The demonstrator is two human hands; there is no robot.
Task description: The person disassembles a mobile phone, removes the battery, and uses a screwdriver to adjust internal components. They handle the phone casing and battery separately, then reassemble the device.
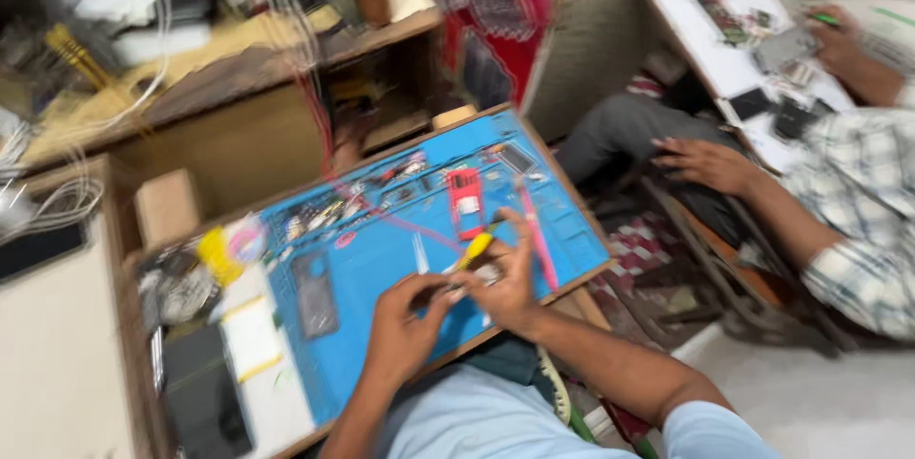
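The picture is motion-blurred. My left hand (405,321) and my right hand (500,278) meet over a blue work mat (381,259) on a small wooden bench. The right hand grips a yellow-handled tool (474,249), its tip pointing down at a small part pinched in the left hand's fingers; the part itself is too blurred to name. Metal tweezers (420,253) lie on the mat just above my hands. A red device (466,200) and a pink rod-like tool (537,235) lie beyond the right hand. A dark phone (315,293) rests flat to the left.
A second person in a checked shirt sits at the right, one hand (705,163) on a knee, the other (839,40) at a white board with parts. Wires and shelves (191,59) crowd the far left. A dark tablet (205,402) and tape rolls (224,254) sit left of the mat.
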